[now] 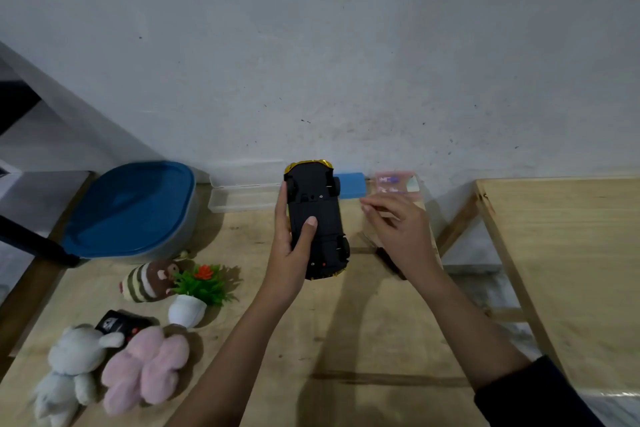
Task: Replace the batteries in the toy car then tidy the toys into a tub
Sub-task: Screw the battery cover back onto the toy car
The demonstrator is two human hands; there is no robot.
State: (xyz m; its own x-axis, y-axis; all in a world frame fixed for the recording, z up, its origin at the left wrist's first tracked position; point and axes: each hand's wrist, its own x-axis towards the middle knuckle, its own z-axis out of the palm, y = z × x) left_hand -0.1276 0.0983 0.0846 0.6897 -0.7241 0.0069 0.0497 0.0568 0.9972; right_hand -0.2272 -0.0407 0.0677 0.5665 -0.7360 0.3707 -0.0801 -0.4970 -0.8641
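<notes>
My left hand (294, 236) grips the toy car (317, 218) and holds it upside down above the wooden table (346, 340), black underside facing me and gold body showing at both ends. My right hand (398, 229) is just right of the car, its fingers curled around a blurred clear plastic case (398, 184) with pink and purple items inside. A grey tub with a blue lid (131, 208) stands closed at the back left. A white plush bunny (74, 357), a pink plush (145, 367) and a striped brown plush (152, 279) lie at the front left.
A black remote control (117, 324) and a small fake plant in a white pot (194, 295) sit among the plush toys. A clear tray (239, 198) and a blue block (351, 185) lie along the wall. A dark tool (391, 262) lies under my right wrist. A second wooden table (571, 270) stands right, across a gap.
</notes>
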